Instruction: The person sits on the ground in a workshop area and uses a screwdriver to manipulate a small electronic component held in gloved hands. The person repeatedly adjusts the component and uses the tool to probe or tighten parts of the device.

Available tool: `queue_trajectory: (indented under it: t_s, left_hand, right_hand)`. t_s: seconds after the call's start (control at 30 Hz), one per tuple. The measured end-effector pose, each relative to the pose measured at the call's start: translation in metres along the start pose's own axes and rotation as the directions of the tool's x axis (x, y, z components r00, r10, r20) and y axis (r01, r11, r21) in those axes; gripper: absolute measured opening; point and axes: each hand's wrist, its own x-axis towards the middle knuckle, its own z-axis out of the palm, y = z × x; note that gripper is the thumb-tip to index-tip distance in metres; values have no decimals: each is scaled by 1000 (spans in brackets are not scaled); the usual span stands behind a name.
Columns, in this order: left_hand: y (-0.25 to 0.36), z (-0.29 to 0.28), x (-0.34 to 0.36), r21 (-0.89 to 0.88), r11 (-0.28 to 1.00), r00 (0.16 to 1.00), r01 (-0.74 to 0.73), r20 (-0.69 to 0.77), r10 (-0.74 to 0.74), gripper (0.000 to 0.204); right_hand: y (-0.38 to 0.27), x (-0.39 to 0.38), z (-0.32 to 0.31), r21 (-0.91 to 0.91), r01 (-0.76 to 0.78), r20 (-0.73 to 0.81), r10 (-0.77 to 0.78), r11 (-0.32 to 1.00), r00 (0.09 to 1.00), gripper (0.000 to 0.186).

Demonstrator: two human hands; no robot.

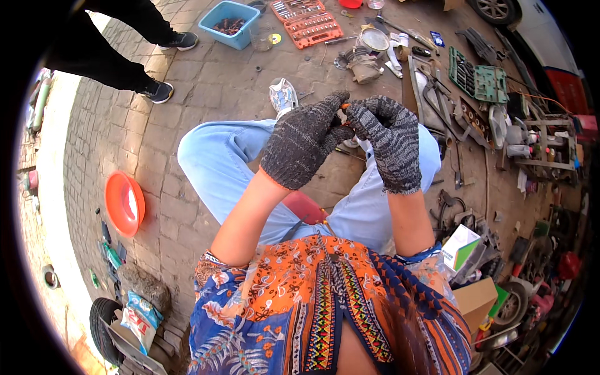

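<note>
In dark knitted gloves, my left hand (303, 140) and my right hand (384, 144) meet in front of my bent knees, both with fingers curled together. Between their fingertips is a small part (344, 111) with some orange and metal showing, mostly hidden by the gloves, too small to name. Below my hands are my jeans-covered legs (219, 162) and a red seat (301, 204).
Someone's dark-trousered legs (106, 56) stand at upper left. Ahead lie a blue tub (231, 34), orange (312, 28) and green (490, 81) socket cases and scattered tools. A red basin (124, 203) is left; a cluttered cart (544, 150) and boxes (475, 300) are right.
</note>
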Motion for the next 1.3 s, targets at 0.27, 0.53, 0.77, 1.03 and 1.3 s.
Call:
queue_trajectory:
  t_s: [0.27,0.53,0.77,1.03,1.3]
  left_hand:
    - [3,5,1,274,958,996,-87,-1,90,33]
    - [-12,14,1,77,987,989,-140,-41,143,23]
    - [1,-11,-4,-652,714,958,257,270,-98,23]
    - [3,-15,-7,-620,761,944,193,328,28,20]
    - [-11,-3,-16,-746,550,909,375,413,-61,23]
  right_hand:
    - [6,1,4,88,-8,-43,12,996,999,16]
    - [11,-2,-1,200,22,-62,-10,980,998,17]
    - [-6,6,-18,83,49,156,-62,995,986,37]
    - [3,8,-15,199,-4,307,-58,980,950,14]
    - [8,3,-9,172,42,244,-84,984,966,7]
